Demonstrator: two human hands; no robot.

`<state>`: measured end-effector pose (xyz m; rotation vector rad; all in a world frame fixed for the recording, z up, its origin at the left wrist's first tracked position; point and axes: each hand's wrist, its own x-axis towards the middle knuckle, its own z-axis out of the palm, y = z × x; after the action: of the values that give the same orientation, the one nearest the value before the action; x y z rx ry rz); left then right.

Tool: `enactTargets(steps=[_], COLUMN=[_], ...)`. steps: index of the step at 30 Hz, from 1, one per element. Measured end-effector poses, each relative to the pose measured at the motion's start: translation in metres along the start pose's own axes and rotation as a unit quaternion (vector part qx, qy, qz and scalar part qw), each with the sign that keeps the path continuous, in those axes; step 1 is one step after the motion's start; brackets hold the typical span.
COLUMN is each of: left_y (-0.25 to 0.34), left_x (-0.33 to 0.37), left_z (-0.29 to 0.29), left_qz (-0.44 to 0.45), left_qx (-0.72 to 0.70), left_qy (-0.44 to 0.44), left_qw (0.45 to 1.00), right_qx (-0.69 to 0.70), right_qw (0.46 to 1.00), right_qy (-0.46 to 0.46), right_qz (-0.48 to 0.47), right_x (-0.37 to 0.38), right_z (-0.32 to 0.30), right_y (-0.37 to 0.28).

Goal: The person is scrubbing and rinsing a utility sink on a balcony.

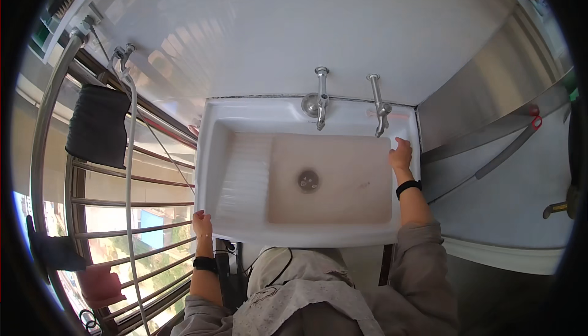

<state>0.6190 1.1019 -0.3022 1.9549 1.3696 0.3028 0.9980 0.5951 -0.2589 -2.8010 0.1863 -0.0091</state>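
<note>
A white sink (240, 171) with a ribbed sloping side on its left lies in front of me. Cloudy, brownish water (343, 204) seems to cover its basin, with a round drain (309, 181) showing near the middle. My left hand (202, 223) is at the sink's front left corner, fingers curled together; whether anything is between them is hidden. Over the right rim is my right hand (401, 153), fingers partly bent and apart, with nothing seen in it. Closest to it is the right tap (381, 108); the left tap (321, 100) stands over the basin's back edge.
A barred window (131, 235) is at the left, with a black cloth (98, 126) and a red cloth (102, 286) hanging there. A pale hose (130, 183) runs down from a wall tap (125, 54). To the right, a grey-handled tool (505, 152) leans near a metal panel (478, 85).
</note>
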Motion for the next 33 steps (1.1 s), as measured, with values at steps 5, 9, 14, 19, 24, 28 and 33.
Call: enactTargets(steps=[5, 9, 14, 19, 24, 28, 33], left_y=[-0.013, -0.039, -0.010, -0.005, -0.006, 0.017, 0.030], left_x=[0.016, 0.030, 0.016, 0.018, 0.016, 0.016, 0.021], left_z=[-0.009, -0.002, 0.003, 0.002, 0.001, 0.001, -0.008], left_qz=[-0.094, -0.169, -0.172, -0.194, -0.202, -0.239, -0.248], left_qx=[0.181, 0.230, 0.282, 0.302, 0.314, 0.306, 0.322], left_qy=[0.078, -0.009, -0.023, -0.040, -0.034, -0.054, -0.092], left_qw=[0.976, 0.958, 0.944, 0.933, 0.927, 0.920, 0.909], right_qx=[-0.074, -0.045, 0.086, -0.124, -0.115, 0.011, 0.009], right_qw=[0.996, 0.989, 0.985, 0.966, 0.907, 0.947, 0.957], right_qy=[0.009, -0.002, -0.019, 0.104, 0.105, -0.152, -0.251], right_qz=[-0.057, -0.144, -0.150, -0.203, -0.391, -0.283, -0.142], right_x=[0.037, 0.073, 0.089, 0.103, 0.057, -0.040, -0.130], right_z=[0.015, 0.026, 0.047, 0.057, 0.049, 0.048, 0.090], right_y=[-0.012, -0.016, -0.009, -0.001, -0.014, -0.032, 0.013])
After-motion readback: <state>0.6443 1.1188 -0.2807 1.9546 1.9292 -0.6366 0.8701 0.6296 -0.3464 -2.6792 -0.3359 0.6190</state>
